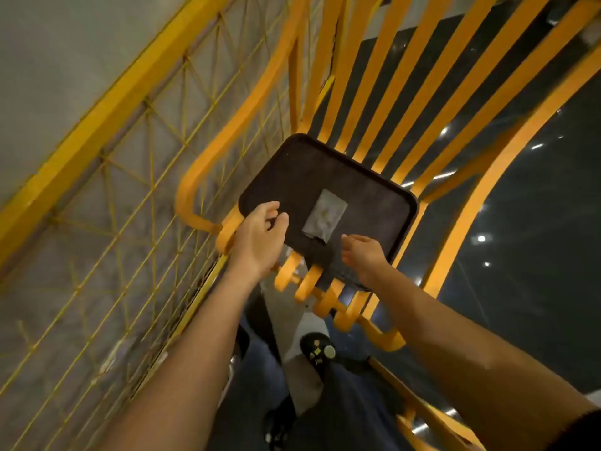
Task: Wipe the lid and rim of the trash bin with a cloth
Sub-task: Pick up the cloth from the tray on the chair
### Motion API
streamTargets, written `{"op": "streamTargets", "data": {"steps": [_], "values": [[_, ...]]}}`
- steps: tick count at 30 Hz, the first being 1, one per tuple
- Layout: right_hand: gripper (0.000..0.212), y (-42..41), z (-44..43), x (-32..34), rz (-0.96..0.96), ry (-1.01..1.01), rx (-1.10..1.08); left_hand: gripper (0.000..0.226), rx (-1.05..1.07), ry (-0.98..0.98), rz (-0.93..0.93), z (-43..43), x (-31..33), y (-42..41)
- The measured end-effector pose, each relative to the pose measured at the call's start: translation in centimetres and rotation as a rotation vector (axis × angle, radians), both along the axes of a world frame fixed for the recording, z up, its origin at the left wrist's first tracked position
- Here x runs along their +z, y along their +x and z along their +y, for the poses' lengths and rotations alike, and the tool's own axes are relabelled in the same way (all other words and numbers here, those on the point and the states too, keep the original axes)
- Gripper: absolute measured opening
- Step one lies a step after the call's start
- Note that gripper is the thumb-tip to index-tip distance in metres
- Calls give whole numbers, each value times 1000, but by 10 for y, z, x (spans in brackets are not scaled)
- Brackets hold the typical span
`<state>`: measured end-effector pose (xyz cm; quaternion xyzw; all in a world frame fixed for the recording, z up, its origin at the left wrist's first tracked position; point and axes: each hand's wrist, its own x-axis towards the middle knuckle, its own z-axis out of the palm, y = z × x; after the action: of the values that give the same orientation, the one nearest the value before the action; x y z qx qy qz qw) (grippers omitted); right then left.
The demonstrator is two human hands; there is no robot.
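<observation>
grey cloth point(323, 218) lies flat on the dark bin lid point(292, 177), parked within reach, we judge, of our left hand point(258, 237) and right hand point(366, 257), both loosely curled and empty.

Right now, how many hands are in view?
2. The left hand is at the near-left corner of the dark lid; the right hand is at its near edge, by the grey cloth.
</observation>
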<state>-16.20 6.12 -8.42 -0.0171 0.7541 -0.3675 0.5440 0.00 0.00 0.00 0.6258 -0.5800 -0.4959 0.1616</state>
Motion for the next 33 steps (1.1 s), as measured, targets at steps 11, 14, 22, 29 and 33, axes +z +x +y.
{"op": "streamTargets", "data": {"steps": [11,14,22,29,33], "values": [[56,-8,-52,-100,-9,146,-42,31,51,117,24,-19,-77,-11],[64,-10,-68,-116,-13,176,-102,30,66,145,35,-20,-90,-9],[63,1,-89,-140,-13,238,-190,24,161,239,77,-20,-115,4],[16,3,-92,-144,47,191,-68,19,210,239,75,-18,-124,14],[17,4,-83,-138,53,39,-58,23,200,230,92,-15,-122,9]]}}
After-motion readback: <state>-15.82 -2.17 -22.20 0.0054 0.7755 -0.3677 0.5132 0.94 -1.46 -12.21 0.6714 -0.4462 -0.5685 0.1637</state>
